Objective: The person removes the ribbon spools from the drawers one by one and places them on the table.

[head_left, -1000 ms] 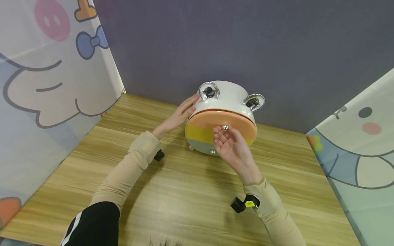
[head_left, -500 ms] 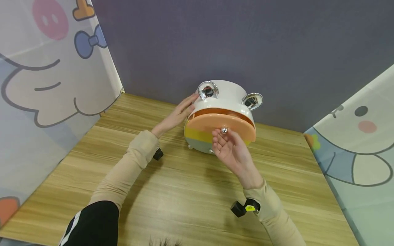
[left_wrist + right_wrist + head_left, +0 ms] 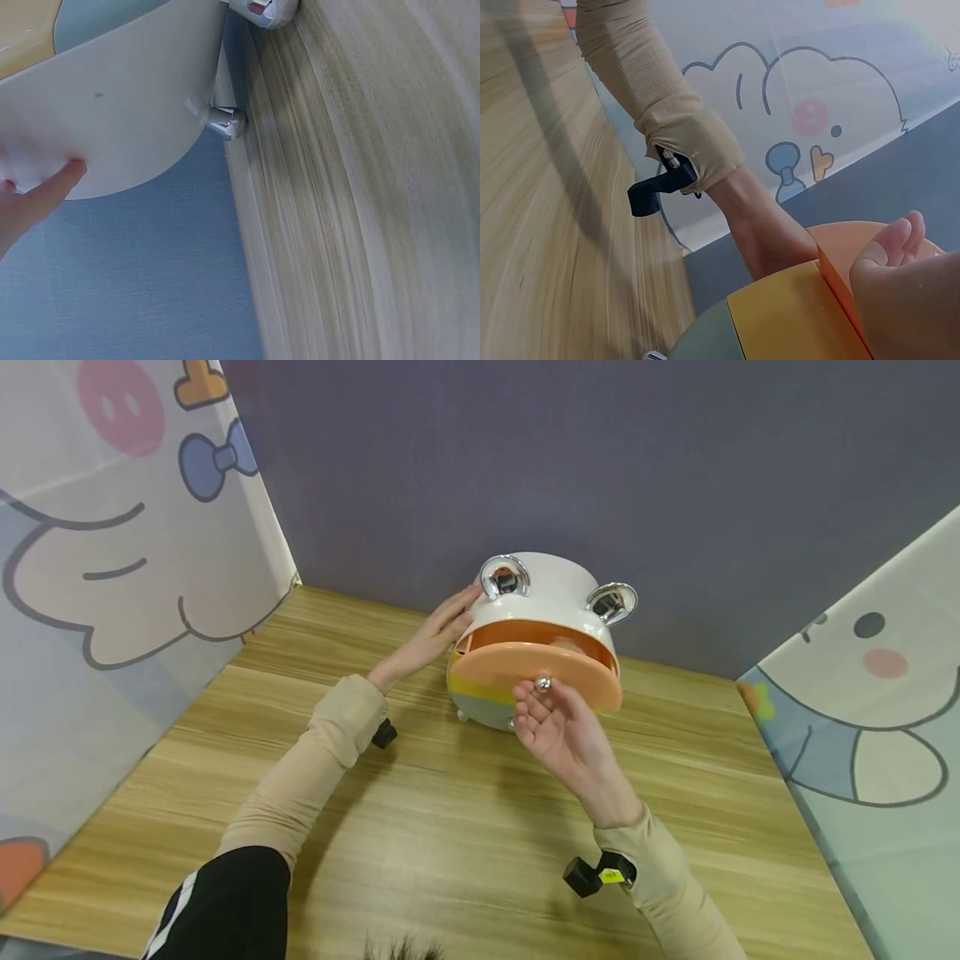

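A rounded white storage box [image 3: 555, 578] with two chrome eye-like rings stands on short feet. Its top orange drawer [image 3: 498, 664] is pulled partly out, and something pale shows inside behind the front. At the drawer's silver knob [image 3: 543, 682], my right hand [image 3: 567, 747] pinches with thumb and index finger, palm turned up and other fingers loosely bent. My left hand [image 3: 426, 645] rests along the box's left side with fingers extended; in the left wrist view a fingertip presses the white side wall [image 3: 127, 112]. Below the orange front are a yellow section [image 3: 795, 315] and a grey-green section [image 3: 480, 708].
The box sits on a wood-grain table [image 3: 420, 835] close to a dark grey back panel [image 3: 600, 460]. Cartoon-printed panels stand at left [image 3: 135, 560] and right [image 3: 892, 727]. Each wrist wears a black camera mount [image 3: 592, 875].
The orange drawer was almost flush a second ago and has slid out toward the person, with the right hand drawing its knob. The left hand has stayed against the box's side.
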Demonstrator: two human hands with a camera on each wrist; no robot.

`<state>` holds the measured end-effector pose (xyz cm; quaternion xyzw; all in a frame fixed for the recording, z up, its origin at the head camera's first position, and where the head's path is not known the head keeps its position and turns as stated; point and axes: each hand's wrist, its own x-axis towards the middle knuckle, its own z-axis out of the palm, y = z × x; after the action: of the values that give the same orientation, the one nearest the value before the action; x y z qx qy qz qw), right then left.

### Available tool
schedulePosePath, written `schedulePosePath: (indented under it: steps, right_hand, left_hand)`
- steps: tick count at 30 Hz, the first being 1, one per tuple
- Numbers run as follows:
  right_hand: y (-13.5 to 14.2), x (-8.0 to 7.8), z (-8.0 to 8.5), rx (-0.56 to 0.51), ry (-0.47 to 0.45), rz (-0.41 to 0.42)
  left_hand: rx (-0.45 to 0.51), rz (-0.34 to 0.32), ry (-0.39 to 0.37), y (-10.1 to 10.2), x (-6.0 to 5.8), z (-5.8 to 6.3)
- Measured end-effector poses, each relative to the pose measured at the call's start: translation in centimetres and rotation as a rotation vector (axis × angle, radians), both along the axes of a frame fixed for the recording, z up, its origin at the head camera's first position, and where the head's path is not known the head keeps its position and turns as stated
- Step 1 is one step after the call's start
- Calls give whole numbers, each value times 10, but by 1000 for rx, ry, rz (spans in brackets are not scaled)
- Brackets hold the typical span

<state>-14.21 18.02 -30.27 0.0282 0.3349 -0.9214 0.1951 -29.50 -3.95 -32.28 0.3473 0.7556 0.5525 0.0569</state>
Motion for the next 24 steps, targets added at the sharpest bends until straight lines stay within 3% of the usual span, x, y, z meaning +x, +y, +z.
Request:
schedulePosePath:
  steps: [24]
  right_hand:
    - [0,19,-3,-33,5,40]
  left_hand:
    - [7,0,5,2,-5,-2]
